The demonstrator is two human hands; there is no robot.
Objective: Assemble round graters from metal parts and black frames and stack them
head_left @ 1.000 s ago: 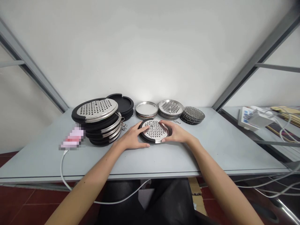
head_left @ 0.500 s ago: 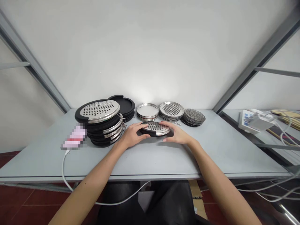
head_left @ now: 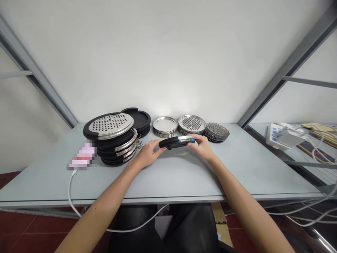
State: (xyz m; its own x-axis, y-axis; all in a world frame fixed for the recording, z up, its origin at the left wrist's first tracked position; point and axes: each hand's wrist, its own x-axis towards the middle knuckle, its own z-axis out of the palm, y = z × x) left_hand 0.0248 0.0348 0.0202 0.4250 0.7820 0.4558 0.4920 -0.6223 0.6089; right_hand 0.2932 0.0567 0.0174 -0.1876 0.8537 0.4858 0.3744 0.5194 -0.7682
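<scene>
Between my two hands a round grater (head_left: 172, 142), with a black base and a shiny metal rim, is lifted and tilted so its edge and part of its underside face me. My left hand (head_left: 149, 154) pinches the black left side, thumb below. My right hand (head_left: 203, 148) grips the metal right side, where a blue, coloured strip shows under the rim. The grater's top face is hidden. On the left stands a tall stack of similar graters (head_left: 112, 125) with black bases and wire clips.
Along the wall are black round bases (head_left: 138, 119), plain metal discs (head_left: 165, 124), metal grater discs (head_left: 191, 123) and dark perforated discs (head_left: 217, 131). A blurred pink object (head_left: 83, 155) with a white cable lies at left. A power strip (head_left: 277, 135) is on the right, beyond the grey post.
The grater has been raised off the table and tipped, so its perforated top no longer shows. Both hands have closed on its edges and rotated with it.
</scene>
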